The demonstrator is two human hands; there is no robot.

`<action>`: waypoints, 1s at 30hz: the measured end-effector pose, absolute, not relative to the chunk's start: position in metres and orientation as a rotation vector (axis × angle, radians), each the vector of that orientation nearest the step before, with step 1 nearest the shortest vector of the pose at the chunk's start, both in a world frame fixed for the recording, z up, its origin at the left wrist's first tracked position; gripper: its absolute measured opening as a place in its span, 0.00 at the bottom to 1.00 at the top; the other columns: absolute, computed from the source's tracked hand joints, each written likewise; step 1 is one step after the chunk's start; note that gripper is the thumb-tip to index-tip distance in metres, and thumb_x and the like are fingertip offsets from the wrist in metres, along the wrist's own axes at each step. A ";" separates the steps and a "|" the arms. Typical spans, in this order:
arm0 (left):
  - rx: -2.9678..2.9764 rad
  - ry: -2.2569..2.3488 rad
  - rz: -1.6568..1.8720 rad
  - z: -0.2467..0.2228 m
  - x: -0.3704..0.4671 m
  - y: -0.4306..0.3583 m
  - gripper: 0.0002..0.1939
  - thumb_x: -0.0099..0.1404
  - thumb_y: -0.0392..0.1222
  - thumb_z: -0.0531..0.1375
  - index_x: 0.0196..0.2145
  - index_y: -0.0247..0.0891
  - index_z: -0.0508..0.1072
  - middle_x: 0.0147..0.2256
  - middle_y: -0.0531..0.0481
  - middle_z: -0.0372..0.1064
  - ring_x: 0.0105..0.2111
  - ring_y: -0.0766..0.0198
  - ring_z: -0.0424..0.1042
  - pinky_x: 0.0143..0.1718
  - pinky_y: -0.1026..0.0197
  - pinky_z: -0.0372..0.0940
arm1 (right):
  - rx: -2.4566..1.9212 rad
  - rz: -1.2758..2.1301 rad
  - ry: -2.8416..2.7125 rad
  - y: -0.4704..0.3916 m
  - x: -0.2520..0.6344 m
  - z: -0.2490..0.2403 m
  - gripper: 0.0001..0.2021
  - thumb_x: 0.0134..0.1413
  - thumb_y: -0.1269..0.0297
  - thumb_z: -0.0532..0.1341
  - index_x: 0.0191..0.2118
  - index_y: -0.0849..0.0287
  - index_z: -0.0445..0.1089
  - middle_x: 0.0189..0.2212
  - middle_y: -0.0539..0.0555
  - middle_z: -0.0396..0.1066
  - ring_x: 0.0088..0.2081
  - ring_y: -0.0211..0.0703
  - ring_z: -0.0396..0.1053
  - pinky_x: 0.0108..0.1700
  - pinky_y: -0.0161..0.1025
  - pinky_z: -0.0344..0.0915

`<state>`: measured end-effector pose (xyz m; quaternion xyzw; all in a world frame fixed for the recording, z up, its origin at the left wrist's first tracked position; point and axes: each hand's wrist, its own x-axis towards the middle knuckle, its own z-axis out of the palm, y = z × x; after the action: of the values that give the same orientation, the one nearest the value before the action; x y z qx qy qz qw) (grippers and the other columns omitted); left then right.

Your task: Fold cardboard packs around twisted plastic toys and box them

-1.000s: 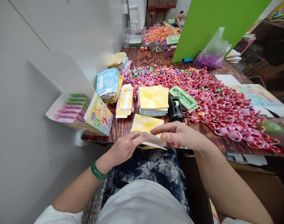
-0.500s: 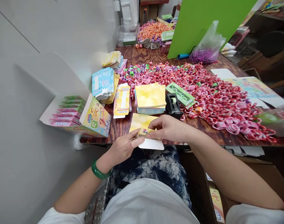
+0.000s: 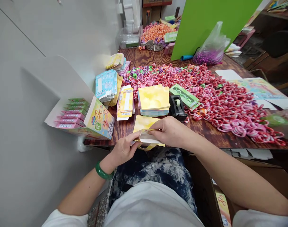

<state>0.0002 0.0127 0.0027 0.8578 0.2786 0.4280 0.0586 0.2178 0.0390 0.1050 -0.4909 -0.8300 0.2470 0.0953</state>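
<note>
Both hands hold a small yellow-and-white paper carton [image 3: 146, 139] at the near edge of the wooden table [image 3: 212, 134]. My left hand [image 3: 122, 149], with a green bangle on the wrist, grips its left end. My right hand [image 3: 169, 130] covers its right side with fingers curled over it. Under it lies a flat yellow card [image 3: 144, 123]. A stack of yellow cards [image 3: 153, 98] sits just beyond, next to a black tape dispenser [image 3: 177, 107].
A big heap of red and pink rings [image 3: 224, 101] covers the table's right half. An open display box [image 3: 87, 118] with pink and green packs stands at the left. Flat blue cartons [image 3: 106, 84], yellow cartons [image 3: 125, 102], a green board [image 3: 205, 22] and a plastic bag [image 3: 211, 49] lie farther back.
The flat white-backed card in my hands has been folded up into a small carton shape. Both hands have closed in on it and stayed at the table edge.
</note>
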 end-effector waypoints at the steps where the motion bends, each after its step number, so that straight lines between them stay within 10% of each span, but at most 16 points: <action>1: 2.616 0.823 1.275 0.005 0.000 0.013 0.32 0.68 0.31 0.57 0.65 0.40 0.50 0.50 0.40 0.72 0.48 0.60 0.76 0.46 0.60 0.74 | -1.456 0.727 -2.459 0.039 0.217 0.105 0.16 0.56 0.67 0.58 0.19 0.62 0.73 0.14 0.49 0.63 0.20 0.33 0.53 0.25 0.37 0.43; 11: 2.545 0.775 0.840 0.036 -0.013 0.024 0.17 0.66 0.28 0.54 0.52 0.38 0.65 0.44 0.43 0.72 0.45 0.60 0.74 0.44 0.59 0.71 | -1.446 0.514 -2.555 0.028 0.199 0.106 0.13 0.58 0.68 0.56 0.29 0.63 0.78 0.27 0.60 0.77 0.28 0.42 0.67 0.29 0.37 0.50; 20: 2.504 0.752 0.543 0.056 -0.024 0.014 0.32 0.67 0.28 0.52 0.66 0.48 0.56 0.57 0.43 0.66 0.55 0.59 0.68 0.54 0.54 0.68 | -1.096 1.890 -1.338 0.026 0.231 0.069 0.18 0.42 0.57 0.72 0.41 0.60 0.77 0.27 0.51 0.75 0.25 0.36 0.70 0.29 0.35 0.68; 30: 2.488 0.749 0.522 0.055 -0.024 0.013 0.36 0.65 0.23 0.50 0.66 0.49 0.54 0.60 0.44 0.63 0.59 0.58 0.65 0.57 0.51 0.66 | -1.077 1.964 -0.987 0.016 0.212 0.055 0.15 0.35 0.65 0.73 0.32 0.60 0.73 0.21 0.46 0.68 0.18 0.30 0.63 0.17 0.28 0.64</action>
<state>-0.0238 0.0131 0.0553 0.9106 0.2741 0.1909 0.2432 0.2121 0.0163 0.0554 -0.4138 -0.3793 0.7546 0.3398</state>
